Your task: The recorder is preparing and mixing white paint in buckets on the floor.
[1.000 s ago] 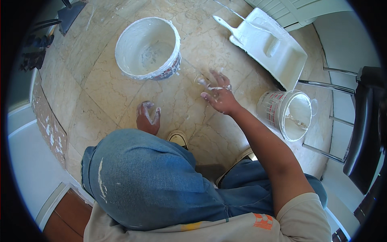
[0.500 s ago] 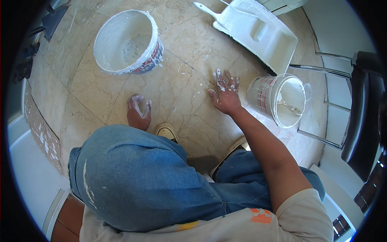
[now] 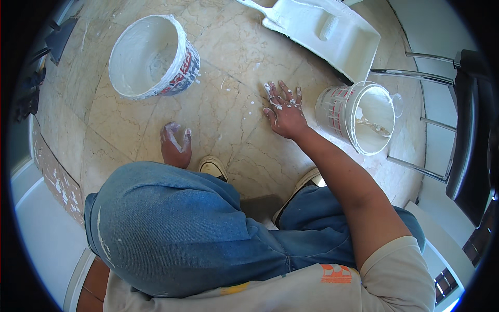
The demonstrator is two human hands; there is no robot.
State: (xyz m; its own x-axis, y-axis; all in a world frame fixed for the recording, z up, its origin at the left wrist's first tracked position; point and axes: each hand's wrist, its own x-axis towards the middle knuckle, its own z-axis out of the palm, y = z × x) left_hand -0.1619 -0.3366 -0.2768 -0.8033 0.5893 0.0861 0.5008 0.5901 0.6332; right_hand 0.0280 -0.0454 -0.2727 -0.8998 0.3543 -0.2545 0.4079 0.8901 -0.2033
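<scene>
My right hand [image 3: 286, 112] is held over the tiled floor, palm down and fingers spread. White paint flecks its fingertips and knuckles, and nothing is in it. Closest to it stands a clear plastic bucket [image 3: 332, 115] with red print; a paint-smeared tool appears to rest inside. My left hand [image 3: 175, 144] shows past my left knee, with a gap between thumb and fingers. It is empty and smeared white; its forearm is hidden behind the leg. Beyond it is a larger white paint bucket [image 3: 188, 68], tilted in view, with whitish residue inside.
A white paint tray [image 3: 351, 44] lies at the far right, with a white handle [image 3: 253, 6] at its left end. A black-seated chair [image 3: 470, 140] with chrome legs stands right. Dark tools [image 3: 61, 39] lie far left. White drops dot the marble floor [image 3: 223, 122].
The whole view has shifted slightly, so the buckets and tray sit a little farther left and higher. Both hands keep nearly the same pose, still empty.
</scene>
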